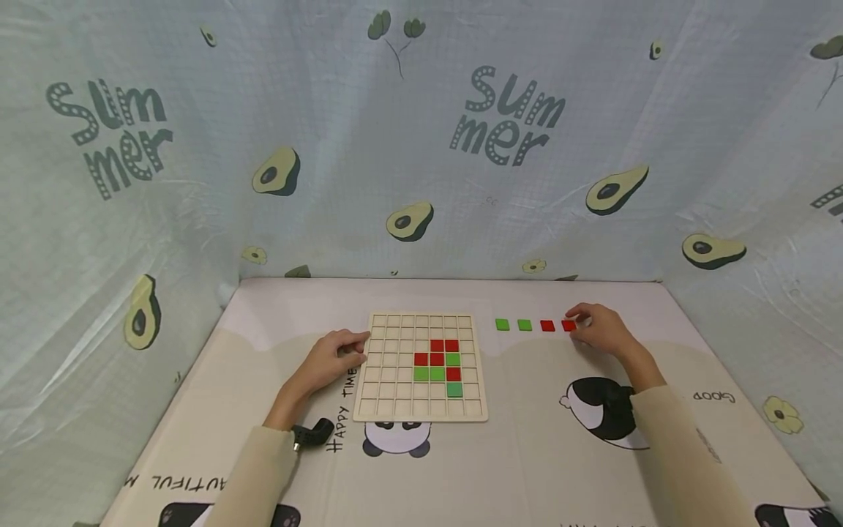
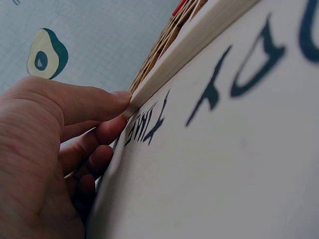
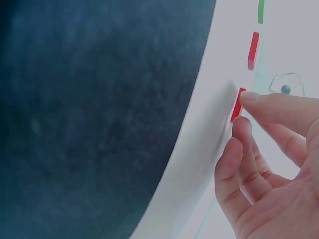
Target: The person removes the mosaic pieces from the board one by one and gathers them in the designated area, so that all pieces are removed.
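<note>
A light wooden grid board (image 1: 388, 366) lies flat on the table, with several red and green square tiles in its right-hand cells. My left hand (image 1: 331, 359) is at the board's left side, fingertips touching its edge; the left wrist view shows the thumb (image 2: 109, 99) right at that edge. To the right of the board is a row of loose tiles: two green and two red. At the row's right end, my right hand (image 1: 602, 329) pinches the last red tile (image 3: 238, 105) between thumb and finger, low at the table surface. The other red tile (image 3: 253, 51) lies beside it.
The row's left end has a green tile (image 1: 502, 324) and a second green tile (image 1: 524, 325). A printed cloth (image 1: 527, 454) with pandas and lettering covers the table. Behind and at both sides hangs a pale curtain (image 1: 342, 110) with avocado prints. A black device (image 1: 313, 433) sits at the left wrist.
</note>
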The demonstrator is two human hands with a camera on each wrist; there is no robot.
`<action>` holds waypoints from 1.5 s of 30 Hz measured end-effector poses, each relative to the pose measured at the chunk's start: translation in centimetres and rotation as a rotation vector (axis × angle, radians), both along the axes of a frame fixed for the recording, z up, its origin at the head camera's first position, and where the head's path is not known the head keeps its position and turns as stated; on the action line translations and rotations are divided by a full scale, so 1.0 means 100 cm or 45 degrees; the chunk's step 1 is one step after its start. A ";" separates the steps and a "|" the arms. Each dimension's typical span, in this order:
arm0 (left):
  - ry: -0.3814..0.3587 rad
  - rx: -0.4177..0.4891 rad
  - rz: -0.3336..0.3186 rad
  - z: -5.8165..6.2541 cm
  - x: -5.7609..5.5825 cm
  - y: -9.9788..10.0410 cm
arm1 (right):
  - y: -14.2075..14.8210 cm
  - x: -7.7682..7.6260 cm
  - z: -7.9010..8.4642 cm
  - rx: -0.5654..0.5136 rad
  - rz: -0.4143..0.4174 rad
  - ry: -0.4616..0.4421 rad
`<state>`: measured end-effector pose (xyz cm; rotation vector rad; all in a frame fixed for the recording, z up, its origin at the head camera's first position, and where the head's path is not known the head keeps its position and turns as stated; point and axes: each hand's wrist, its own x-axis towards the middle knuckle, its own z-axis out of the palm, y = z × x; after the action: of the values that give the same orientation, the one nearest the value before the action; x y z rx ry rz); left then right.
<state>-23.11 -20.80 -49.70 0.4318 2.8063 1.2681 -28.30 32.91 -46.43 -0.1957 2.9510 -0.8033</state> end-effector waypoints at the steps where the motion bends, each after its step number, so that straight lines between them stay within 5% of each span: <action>1: 0.001 0.000 0.000 0.000 0.000 0.000 | -0.001 0.001 0.000 0.001 -0.001 0.011; 23: 0.004 -0.002 -0.007 0.000 0.000 0.001 | -0.079 0.036 0.012 -0.152 0.230 0.206; 32: 0.004 0.008 -0.002 -0.001 0.001 0.000 | -0.127 0.052 0.015 -0.197 0.326 0.169; 45: -0.027 -0.002 0.013 0.000 0.001 0.001 | -0.177 0.052 0.011 -0.212 0.453 0.118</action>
<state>-23.02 -20.68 -49.65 0.4024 2.7955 1.2647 -23.12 15.20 -45.29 -0.7613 2.8030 -1.0036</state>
